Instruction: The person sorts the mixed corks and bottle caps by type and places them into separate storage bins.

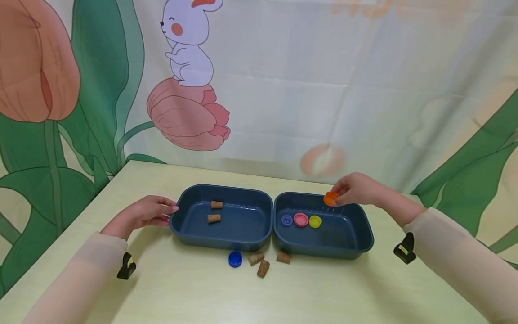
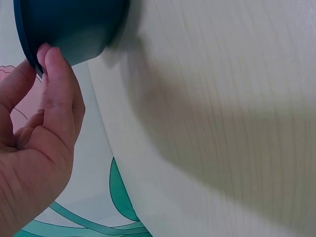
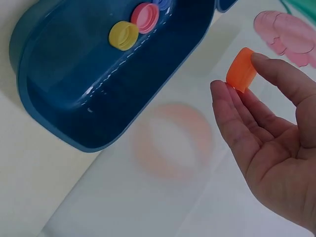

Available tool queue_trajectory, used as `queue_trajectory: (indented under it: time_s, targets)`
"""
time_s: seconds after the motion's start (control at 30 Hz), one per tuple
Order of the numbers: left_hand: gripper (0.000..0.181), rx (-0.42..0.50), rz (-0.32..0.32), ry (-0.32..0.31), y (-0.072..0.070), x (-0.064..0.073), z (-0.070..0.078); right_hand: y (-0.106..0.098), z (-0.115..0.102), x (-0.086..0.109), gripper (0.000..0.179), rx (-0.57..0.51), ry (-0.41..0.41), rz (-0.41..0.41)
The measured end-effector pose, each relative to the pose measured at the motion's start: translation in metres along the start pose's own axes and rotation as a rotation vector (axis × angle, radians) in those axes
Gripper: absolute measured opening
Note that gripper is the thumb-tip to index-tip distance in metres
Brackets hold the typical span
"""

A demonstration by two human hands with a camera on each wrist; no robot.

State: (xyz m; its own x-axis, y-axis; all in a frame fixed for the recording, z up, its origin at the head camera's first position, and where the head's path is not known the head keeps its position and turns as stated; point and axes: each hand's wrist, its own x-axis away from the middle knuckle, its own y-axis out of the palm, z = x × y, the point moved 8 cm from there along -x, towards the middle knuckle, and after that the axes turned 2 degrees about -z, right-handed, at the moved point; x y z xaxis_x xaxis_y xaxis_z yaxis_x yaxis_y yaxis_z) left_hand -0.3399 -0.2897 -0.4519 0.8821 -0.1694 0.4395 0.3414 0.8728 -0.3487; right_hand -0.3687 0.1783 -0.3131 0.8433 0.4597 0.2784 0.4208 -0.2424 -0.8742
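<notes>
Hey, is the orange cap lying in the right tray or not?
Not lying in it: the right hand pinches the orange cap, holding it clear of the right tray's floor, where the yellow cap lies.

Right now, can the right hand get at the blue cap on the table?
Probably not straight away: the right hand pinches the orange cap near the far rim of the right tray. With that put down, likely yes: the blue cap lies uncovered in front of the left tray.
</notes>
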Motion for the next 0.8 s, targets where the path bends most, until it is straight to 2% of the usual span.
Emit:
queue_trajectory:
  time_s: [0.17,0.37,0.53,0.8]
  targets:
    - [0.053,0.008,-0.001,-0.008,0.000,0.000,-0.001,0.000,0.011,-0.010,0.036,-0.015,0.026,-0.021]
    - [0.054,-0.001,0.003,0.000,0.000,0.000,0.000,0.001,0.019,-0.022,0.034,0.054,-0.032,-0.054]
    - [0.054,-0.003,0.006,0.003,0.000,0.000,0.000,0.012,0.027,-0.034,0.034,0.107,-0.065,-0.104]
    - [0.054,-0.011,0.002,0.010,0.000,0.002,0.002,0.029,0.035,-0.046,0.033,0.126,-0.064,-0.138]
